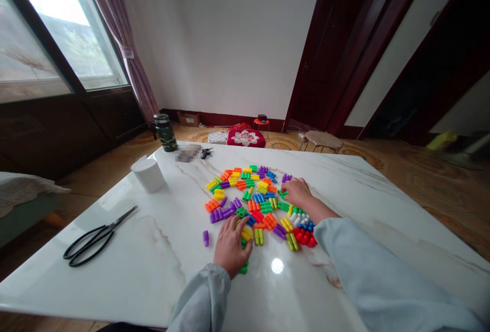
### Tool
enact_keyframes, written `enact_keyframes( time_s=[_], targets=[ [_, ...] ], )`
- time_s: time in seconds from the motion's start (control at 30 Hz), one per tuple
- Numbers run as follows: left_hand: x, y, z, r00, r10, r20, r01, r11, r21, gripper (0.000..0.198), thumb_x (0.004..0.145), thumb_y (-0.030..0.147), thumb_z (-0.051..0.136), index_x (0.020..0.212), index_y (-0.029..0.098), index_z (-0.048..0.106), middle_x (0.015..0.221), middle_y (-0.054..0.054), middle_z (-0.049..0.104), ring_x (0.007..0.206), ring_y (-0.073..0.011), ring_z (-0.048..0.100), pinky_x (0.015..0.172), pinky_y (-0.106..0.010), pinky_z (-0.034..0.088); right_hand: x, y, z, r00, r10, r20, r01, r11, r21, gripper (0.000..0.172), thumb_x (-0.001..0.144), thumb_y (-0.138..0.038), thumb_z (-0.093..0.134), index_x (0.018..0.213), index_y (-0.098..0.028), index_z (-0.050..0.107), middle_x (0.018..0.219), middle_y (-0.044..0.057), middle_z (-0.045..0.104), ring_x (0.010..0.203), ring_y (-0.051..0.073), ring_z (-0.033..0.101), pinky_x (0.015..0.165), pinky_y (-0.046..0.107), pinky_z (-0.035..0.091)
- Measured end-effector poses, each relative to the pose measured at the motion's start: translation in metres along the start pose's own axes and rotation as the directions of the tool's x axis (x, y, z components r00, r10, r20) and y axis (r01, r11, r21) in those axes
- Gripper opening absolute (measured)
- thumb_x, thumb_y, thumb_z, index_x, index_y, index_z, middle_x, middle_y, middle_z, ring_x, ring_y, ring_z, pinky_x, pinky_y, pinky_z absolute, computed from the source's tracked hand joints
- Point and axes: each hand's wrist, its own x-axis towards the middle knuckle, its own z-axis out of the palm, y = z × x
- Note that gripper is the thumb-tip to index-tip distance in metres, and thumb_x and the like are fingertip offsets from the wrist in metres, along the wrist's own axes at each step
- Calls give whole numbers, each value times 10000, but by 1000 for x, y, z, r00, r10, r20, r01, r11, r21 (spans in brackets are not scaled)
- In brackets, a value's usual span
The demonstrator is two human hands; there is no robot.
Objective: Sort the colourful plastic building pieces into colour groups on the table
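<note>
Colourful plastic building blocks, shaped like joined tubes, lie in a cluster on the marble-patterned table (161, 291). At the near left of the cluster, my left hand (233, 243) rests palm down, fingers apart, over green, yellow and blue blocks; its palm hides some of them. My right hand (297, 193) reaches in from the right with fingers curled down onto a green block (282, 195) at the cluster's edge. Below that hand sit white knobbed pieces (299, 218) and red knobbed pieces (305, 237). A single purple block (205, 238) lies apart, left of my left hand.
Black-handled scissors (94, 237) lie on the table's left side. Behind them stand a white paper roll (148, 175) and a camouflage flask (165, 133). A small dark object (206, 153), perhaps keys, lies near the far edge. A round stool (323, 141) stands beyond.
</note>
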Motion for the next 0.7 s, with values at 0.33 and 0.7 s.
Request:
enact_keyframes(
  time_s=[0.33,0.7],
  targets=[
    [-1,1,0,1000,-16,-2,16,1000,-12,568,781,302,594,1343,249,534,1343,-104,528,1300,-310,431,1113,-502,337,15,-14,24,999,-23,-23,21,995,-99,295,808,-38,486,924,-162,728,957,143,713,1076,278,552,958,400,268],
    [1,1,0,1000,-13,8,13,1000,6,572,775,291,605,1341,245,534,1331,-102,530,1284,-308,439,1120,-490,327,-8,12,-11,863,197,-465,104,832,545,346,704,-277,656,1023,-149,625,1023,95,627,899,205,602,826,328,479]
  ],
)
